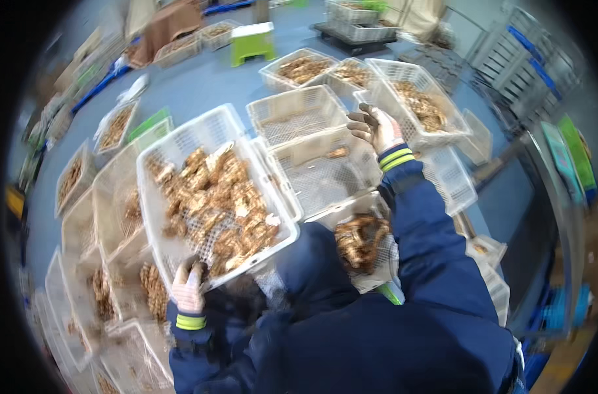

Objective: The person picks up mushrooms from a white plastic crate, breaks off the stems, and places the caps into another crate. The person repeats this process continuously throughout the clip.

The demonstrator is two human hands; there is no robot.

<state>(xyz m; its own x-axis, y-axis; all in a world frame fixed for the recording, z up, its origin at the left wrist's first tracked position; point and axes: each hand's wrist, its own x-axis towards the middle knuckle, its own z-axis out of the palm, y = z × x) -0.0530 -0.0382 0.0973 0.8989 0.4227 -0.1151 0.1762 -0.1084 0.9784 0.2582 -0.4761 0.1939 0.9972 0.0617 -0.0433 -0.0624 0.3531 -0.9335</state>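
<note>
My left hand (189,289), in a pale glove with dark fingertips, grips the near edge of a white plastic mesh crate (291,231). That crate is tilted and holds knobbly golden-brown clumps (205,197) of what looks like produce; its exact kind is unclear. Apart from the crate, my right hand (376,129) is raised with fingers spread and nothing in it. Beneath it lies a mesh crate (318,182) with one small brown piece (338,151) inside. A larger brown clump (360,241) sits in another crate below my right forearm.
More crates of brown pieces stand at left (119,212) and at upper right (417,106). A green-and-white step stool (252,43) is on the blue floor (190,83). Farther back, stacked crates (360,22) rest on a dark platform (355,43). A metal-framed structure (550,197) rises at right.
</note>
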